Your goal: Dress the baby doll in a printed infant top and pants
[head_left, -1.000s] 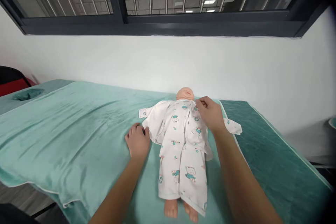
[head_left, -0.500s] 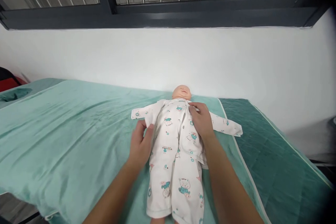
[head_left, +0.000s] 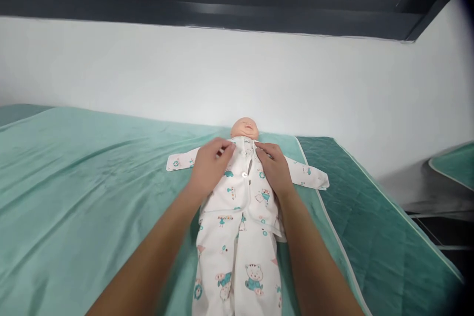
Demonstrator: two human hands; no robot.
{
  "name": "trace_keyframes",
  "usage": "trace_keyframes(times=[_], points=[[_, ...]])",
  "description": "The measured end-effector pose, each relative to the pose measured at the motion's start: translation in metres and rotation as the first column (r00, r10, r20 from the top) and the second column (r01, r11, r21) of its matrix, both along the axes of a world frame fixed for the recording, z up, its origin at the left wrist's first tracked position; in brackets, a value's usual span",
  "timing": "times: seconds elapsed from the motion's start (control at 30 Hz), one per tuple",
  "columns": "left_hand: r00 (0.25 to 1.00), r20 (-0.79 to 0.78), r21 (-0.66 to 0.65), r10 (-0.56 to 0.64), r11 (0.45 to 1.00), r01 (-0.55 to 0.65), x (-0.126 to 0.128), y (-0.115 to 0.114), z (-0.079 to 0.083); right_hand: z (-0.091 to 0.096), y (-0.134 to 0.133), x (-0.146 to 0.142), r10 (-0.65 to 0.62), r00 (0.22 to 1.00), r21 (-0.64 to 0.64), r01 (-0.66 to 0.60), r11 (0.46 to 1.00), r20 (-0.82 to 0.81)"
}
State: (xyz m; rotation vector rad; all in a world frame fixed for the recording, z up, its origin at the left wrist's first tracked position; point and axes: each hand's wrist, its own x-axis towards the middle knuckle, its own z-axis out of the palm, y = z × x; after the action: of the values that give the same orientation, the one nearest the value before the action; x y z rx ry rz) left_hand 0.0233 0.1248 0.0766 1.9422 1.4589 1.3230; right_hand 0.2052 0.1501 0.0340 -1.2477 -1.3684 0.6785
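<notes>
A baby doll [head_left: 245, 128] lies face up with its arms spread, in a white long-sleeved baby jacket [head_left: 232, 187] and matching trousers [head_left: 255, 256], both with teal animal prints. My left hand [head_left: 209, 167] pinches the jacket's front by the collar, on the doll's left-hand side in view. Across from it, my right hand [head_left: 274, 168] has its fingers closed on the opposite front edge, near the neck. Between the hands the two front panels almost meet, with a small gap at the chest. A pale button [head_left: 244, 175] shows at mid-chest.
Under the doll spreads a light green sheet [head_left: 92, 197] with creases. A darker green quilted cover [head_left: 370, 222] lies to the right. Behind stands a white wall [head_left: 166, 74] below a dark window frame [head_left: 222, 12] with metal bars. Another green-covered surface [head_left: 455, 164] shows at far right.
My left hand has moved up from the jacket's side to the collar area, and the left front panel now lies across the chest. My right hand stays near the neck. The view has shifted.
</notes>
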Motion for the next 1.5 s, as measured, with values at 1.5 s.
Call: trace_keyframes(times=[1.5], points=[[0.952, 0.17, -0.162, -0.253, 0.946, 0.28, 0.025, 0.076, -0.018, 0.006, 0.022, -0.01, 0.033, 0.999, -0.03, -0.034, 0.999, -0.038]])
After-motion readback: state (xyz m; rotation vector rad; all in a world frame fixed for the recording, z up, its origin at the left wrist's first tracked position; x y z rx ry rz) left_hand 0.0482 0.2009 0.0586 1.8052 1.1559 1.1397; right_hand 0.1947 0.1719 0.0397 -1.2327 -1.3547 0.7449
